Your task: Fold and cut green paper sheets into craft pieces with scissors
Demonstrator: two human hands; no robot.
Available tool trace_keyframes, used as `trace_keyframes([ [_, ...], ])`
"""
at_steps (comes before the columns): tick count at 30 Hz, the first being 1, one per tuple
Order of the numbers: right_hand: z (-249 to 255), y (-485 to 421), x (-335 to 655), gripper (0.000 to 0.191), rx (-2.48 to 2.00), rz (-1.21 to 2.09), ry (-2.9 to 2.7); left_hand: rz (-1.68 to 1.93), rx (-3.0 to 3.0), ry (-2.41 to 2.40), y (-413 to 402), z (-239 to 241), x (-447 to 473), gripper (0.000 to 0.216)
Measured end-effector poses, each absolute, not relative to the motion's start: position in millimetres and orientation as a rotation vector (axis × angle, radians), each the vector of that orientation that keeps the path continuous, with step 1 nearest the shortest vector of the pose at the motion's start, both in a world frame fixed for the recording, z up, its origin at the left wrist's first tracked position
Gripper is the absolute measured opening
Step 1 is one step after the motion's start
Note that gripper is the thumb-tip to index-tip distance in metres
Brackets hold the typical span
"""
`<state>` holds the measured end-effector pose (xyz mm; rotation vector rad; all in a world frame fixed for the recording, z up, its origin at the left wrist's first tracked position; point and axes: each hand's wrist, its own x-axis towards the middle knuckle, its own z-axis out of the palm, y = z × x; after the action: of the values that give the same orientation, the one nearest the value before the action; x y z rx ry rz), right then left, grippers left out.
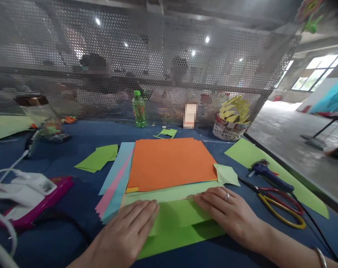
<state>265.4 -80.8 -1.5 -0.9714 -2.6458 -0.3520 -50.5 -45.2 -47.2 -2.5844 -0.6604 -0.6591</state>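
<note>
A bright green sheet of paper (pixel 182 214) lies folded over on itself at the table's near side, with its lower layer showing below the flap. My left hand (pixel 127 227) rests flat on its left end, fingers stretched out and side by side. On the right end lies my right hand (pixel 227 212), its fingers extended over the folded edge and a ring on one of them. Both palms face down, and neither hand grips anything. Just beyond the fold is a stack of coloured paper with an orange sheet (pixel 173 162) on top and pale green, blue and pink edges sticking out.
Scissors (pixel 283 208) and a blue glue gun (pixel 272 175) lie at right on a green sheet (pixel 249 150). Behind stand a paper-strip basket (pixel 230 128), a green bottle (pixel 139 109) and a glass jar (pixel 47 119). A magenta power strip (pixel 46 201) with white plugs sits at left.
</note>
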Motion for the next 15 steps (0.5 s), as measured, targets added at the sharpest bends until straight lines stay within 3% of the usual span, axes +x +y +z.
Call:
trace_keyframes([
  [15, -6.4, -79.4, 262.0, 0.034, -0.903, -0.403, -2.614, -0.708, -2.584, -0.446, -49.0, -48.4, -55.8, 0.043],
])
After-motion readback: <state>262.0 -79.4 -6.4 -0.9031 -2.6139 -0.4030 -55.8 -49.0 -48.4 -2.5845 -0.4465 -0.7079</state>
